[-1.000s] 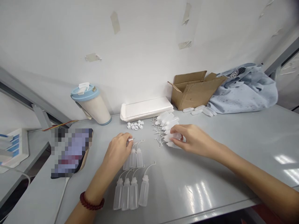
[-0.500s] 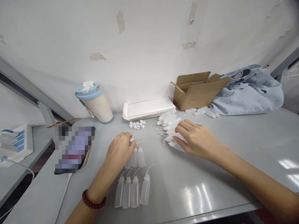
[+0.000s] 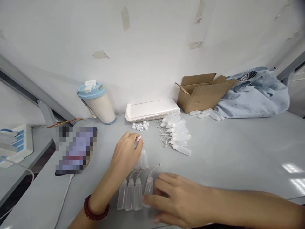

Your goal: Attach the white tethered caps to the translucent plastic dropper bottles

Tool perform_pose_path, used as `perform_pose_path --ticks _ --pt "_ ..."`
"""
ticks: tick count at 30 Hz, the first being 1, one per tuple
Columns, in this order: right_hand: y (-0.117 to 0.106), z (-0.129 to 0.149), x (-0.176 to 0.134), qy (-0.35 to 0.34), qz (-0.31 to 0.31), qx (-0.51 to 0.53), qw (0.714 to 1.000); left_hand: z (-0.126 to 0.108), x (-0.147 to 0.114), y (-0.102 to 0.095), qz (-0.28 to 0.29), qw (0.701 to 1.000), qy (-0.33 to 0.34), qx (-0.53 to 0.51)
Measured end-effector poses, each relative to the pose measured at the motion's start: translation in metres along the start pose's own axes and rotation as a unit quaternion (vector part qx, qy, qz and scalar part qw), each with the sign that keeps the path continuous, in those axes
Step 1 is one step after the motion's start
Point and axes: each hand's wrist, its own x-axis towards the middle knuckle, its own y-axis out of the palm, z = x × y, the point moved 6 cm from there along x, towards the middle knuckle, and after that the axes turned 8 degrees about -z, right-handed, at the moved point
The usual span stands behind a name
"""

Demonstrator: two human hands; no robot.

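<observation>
My left hand (image 3: 127,152) pinches a small white cap (image 3: 138,138) between thumb and fingertips. It is over the back row of squeeze bottles (image 3: 144,159), partly hiding them. In front of these stands a row of clear squeeze bottles (image 3: 129,195) with thin curved tethers. My right hand (image 3: 181,197) reaches in from the right with fingers apart. Its forefinger overlaps the rightmost bottle (image 3: 149,187) of this front row; I cannot tell whether it presses on it. A pile of similar bottles (image 3: 179,136) lies farther back, and loose white caps (image 3: 141,128) sit behind my left hand.
Against the wall lies a stack of white trays (image 3: 152,109). To its right are an open cardboard box (image 3: 202,97), several clear bottles (image 3: 207,114) and a blue cloth (image 3: 257,98). A tumbler (image 3: 100,103), a phone (image 3: 77,149) with its cable and a power strip (image 3: 20,144) are at left.
My right hand has left the bottle pile and come toward me to the front row. My left hand has shifted slightly right and up, and the cap in its pinch now shows.
</observation>
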Motion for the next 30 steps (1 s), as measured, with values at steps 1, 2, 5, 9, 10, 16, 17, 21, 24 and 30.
perform_pose_path --ticks 1,2,5,9,10,16,17,21,24,30 --pt "0.002 -0.002 0.0 0.005 0.0 -0.001 1.0 -0.001 0.0 0.0 -0.002 1.0 0.001 -0.005" --pt "0.003 -0.003 0.0 0.008 0.002 -0.003 1.0 -0.001 -0.001 -0.001 -0.005 1.0 0.001 -0.011" --pt "0.003 -0.006 0.001 0.015 0.013 -0.017 1.0 -0.003 -0.002 -0.003 -0.016 0.999 -0.004 -0.041" --pt "-0.001 -0.01 0.001 0.032 0.029 -0.042 0.998 -0.006 -0.003 -0.003 0.005 0.989 -0.035 -0.146" --pt "-0.004 -0.013 0.001 0.036 0.023 -0.051 0.998 -0.006 -0.004 -0.003 0.022 0.982 -0.053 -0.182" --pt "-0.034 -0.033 -0.004 0.07 -0.116 -0.099 0.986 -0.004 -0.011 0.004 0.124 0.92 -0.151 -0.34" --pt "-0.04 -0.034 -0.005 0.07 -0.138 -0.104 0.983 -0.005 -0.013 0.006 0.139 0.905 -0.159 -0.368" --pt "-0.053 -0.034 -0.007 0.055 -0.189 -0.099 0.975 -0.018 -0.024 0.019 0.222 0.822 -0.182 -0.492" --pt "-0.055 -0.033 -0.007 0.059 -0.197 -0.008 0.979 -0.032 -0.03 0.023 0.251 0.769 -0.184 -0.559" --pt "-0.056 -0.039 -0.006 0.125 -0.2 0.188 0.953 -0.041 -0.035 0.02 0.263 0.73 -0.179 -0.605"
